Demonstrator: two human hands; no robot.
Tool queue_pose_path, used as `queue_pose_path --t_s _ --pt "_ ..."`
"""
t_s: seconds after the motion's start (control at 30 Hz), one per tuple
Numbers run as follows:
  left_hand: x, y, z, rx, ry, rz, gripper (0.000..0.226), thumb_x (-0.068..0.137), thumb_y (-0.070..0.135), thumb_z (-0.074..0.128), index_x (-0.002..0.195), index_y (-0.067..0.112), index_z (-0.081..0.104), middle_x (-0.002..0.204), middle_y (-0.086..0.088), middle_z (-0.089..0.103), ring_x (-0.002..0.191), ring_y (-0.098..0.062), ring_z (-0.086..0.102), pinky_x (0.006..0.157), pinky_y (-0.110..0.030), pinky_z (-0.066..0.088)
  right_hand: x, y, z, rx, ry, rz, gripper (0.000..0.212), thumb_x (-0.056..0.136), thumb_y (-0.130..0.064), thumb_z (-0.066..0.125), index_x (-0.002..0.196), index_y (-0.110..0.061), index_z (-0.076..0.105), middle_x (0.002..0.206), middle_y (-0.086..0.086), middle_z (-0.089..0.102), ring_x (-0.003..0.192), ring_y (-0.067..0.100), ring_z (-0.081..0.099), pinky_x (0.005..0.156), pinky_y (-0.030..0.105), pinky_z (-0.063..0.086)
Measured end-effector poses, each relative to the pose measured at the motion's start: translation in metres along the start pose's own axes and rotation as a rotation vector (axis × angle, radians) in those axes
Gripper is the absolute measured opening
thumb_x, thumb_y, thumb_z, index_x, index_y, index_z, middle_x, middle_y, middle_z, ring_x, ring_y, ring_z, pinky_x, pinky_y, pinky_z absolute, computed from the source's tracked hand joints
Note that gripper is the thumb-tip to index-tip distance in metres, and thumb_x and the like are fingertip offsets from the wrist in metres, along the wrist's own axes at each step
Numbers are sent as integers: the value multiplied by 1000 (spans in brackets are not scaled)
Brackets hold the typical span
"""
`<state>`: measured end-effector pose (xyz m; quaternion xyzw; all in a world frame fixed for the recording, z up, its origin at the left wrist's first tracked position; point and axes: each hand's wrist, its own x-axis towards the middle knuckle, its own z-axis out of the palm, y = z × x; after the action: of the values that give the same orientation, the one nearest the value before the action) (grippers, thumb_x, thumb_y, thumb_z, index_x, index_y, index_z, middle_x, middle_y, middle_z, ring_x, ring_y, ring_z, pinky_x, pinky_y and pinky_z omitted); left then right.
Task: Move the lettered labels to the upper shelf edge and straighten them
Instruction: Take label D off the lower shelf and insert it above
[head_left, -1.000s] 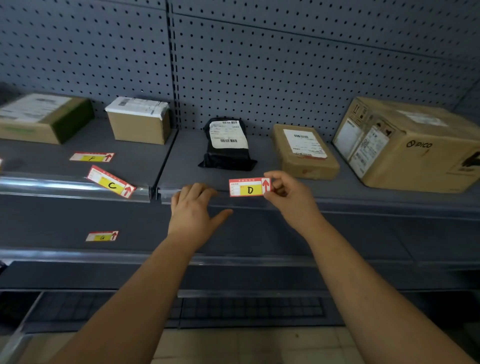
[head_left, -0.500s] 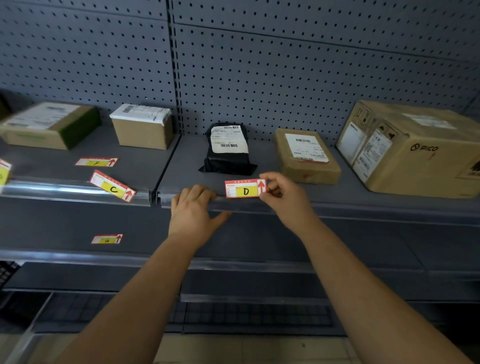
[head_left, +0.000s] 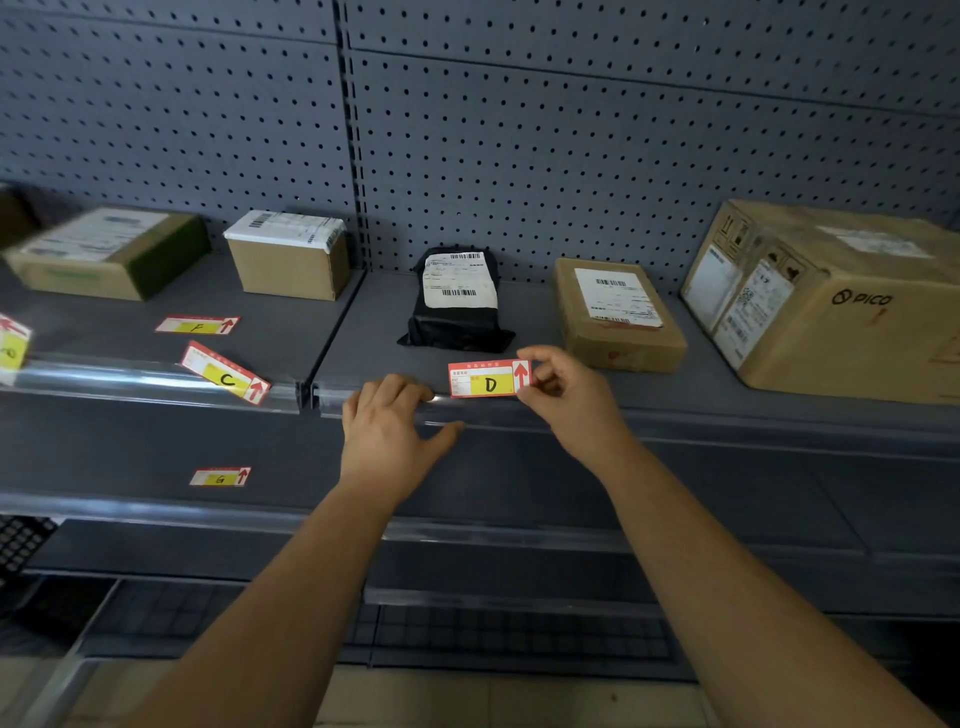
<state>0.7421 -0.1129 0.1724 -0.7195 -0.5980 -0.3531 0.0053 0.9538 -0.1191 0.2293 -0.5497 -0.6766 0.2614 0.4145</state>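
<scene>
Label "D" (head_left: 488, 379), "PICO" box (head_left: 852, 301).

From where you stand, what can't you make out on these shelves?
All in the head view:
- Far-left label: cut by the frame edge, and its letter is blurred.
- D label: the small print is too tiny to read. Its right end is covered by the right hand pinching it.
- Rail: unclear whether D's lower edge sits in it.
- Pico box: its right part is cut off by the frame edge.
</scene>
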Motion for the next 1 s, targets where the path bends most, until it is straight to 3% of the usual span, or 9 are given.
queue_pose_path --t_s 0.4,1.0 --pt "4 2 -3 21 -30 7 41 74 54 67 98 21 65 105 5 55 103 -18 46 95 -35 27 -6 -5 -2 8 13 1 35 88 -7 66 116 -28 62 82 -9 61 79 -3 58 72 9 46" --pt "-1 5 19 83 63 -7 40 65 36 81 95 20 60 99 -3 52 93 -25 45 89 -40 31 -6 -4 -7 -3 43 11 35 88 -8 67 116 -29 62 81 -12 61 79 -1 59 73 12 47"
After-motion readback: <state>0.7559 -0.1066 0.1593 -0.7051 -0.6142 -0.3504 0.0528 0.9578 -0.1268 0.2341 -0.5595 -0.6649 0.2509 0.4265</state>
